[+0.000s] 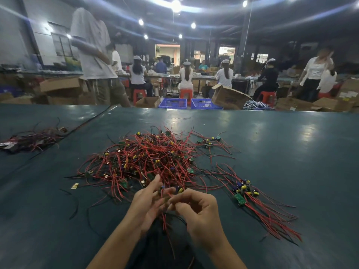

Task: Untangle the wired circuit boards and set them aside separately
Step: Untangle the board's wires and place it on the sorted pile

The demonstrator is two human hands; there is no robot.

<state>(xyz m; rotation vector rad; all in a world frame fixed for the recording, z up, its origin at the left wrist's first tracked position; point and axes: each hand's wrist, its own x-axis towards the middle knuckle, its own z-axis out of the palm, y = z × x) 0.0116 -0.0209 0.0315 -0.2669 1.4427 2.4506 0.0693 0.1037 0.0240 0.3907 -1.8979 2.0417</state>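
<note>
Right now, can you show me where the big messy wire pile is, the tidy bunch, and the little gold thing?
big tangled pile (pixel 147 158), head view, its red middle.
sorted bunch (pixel 243 192), head view, its boards.
gold piece (pixel 74 186), head view, its middle.

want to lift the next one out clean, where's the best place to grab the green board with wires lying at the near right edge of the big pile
Take the small green circuit board by its two long edges, coming from above on the right, open side. It lies flat at the rim of the tangled red-wire pile, so a pinch grip on the rigid board, rather than on its thin wires, would probably drag fewer neighbours along.
</note>
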